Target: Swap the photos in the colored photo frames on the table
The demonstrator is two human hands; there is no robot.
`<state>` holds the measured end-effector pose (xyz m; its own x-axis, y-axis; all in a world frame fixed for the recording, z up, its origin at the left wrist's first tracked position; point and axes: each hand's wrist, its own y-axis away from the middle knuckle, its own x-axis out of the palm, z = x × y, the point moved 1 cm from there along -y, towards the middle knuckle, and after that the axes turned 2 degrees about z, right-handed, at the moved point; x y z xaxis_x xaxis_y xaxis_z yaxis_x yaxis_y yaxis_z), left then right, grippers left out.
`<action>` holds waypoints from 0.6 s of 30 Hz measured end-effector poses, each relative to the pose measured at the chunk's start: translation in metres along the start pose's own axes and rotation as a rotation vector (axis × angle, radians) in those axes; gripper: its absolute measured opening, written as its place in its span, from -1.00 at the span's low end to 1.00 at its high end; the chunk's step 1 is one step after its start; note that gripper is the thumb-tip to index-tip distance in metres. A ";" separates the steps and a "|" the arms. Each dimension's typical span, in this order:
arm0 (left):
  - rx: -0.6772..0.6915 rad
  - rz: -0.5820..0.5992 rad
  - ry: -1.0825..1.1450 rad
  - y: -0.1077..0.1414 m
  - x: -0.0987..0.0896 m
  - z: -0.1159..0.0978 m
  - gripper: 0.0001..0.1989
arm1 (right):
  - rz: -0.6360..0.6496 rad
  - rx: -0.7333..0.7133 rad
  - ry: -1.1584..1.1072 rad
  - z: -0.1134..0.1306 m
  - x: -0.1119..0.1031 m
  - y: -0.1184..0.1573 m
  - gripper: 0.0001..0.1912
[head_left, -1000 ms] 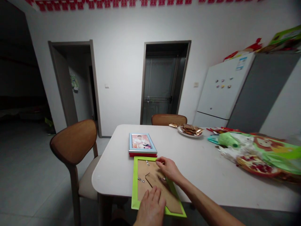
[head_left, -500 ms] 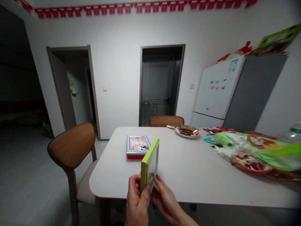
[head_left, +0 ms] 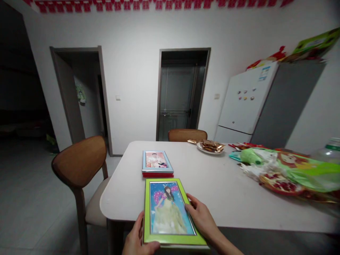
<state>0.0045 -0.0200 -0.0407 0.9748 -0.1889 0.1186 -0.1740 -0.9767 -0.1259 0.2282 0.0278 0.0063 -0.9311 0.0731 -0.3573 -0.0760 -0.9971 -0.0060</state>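
Head view: a lime-green rectangular picture frame [head_left: 170, 209] is held face up, its near end overhanging the edge of the white round-cornered table [head_left: 220, 187]. Left hand [head_left: 136, 237] and right hand [head_left: 203, 216] are partly curled around opposite sides, thumbs on the rim, probably to steady it while leaving the picture uncovered. Just beyond, a light-blue rectangular frame [head_left: 157, 161] lies flat on a red flat object [head_left: 158, 175], seemingly stacked to save space.

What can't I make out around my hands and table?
All in the head view:
Lime-green rectangular picture frame: back hidden by its front.
Left hand: some fingers hidden by that frame.
Flat red object: top covered by light-blue rectangular frame.
Clear green-capped bottle: cut off by right edge.
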 end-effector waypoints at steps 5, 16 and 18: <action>0.060 -0.033 -0.572 -0.003 -0.012 -0.003 -0.20 | -0.006 -0.086 0.214 0.001 0.007 -0.002 -0.48; -0.021 0.131 -1.147 -0.007 0.011 -0.031 -0.21 | -0.054 -0.119 0.599 -0.018 -0.009 0.011 -0.44; -0.036 0.240 -1.158 -0.009 0.028 -0.031 -0.17 | -0.063 -0.107 0.624 -0.027 -0.028 0.016 -0.44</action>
<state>0.0291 -0.0198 -0.0060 0.4590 -0.1809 -0.8698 -0.3551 -0.9348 0.0070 0.2625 0.0090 -0.0094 -0.5408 0.1377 -0.8298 -0.0582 -0.9903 -0.1264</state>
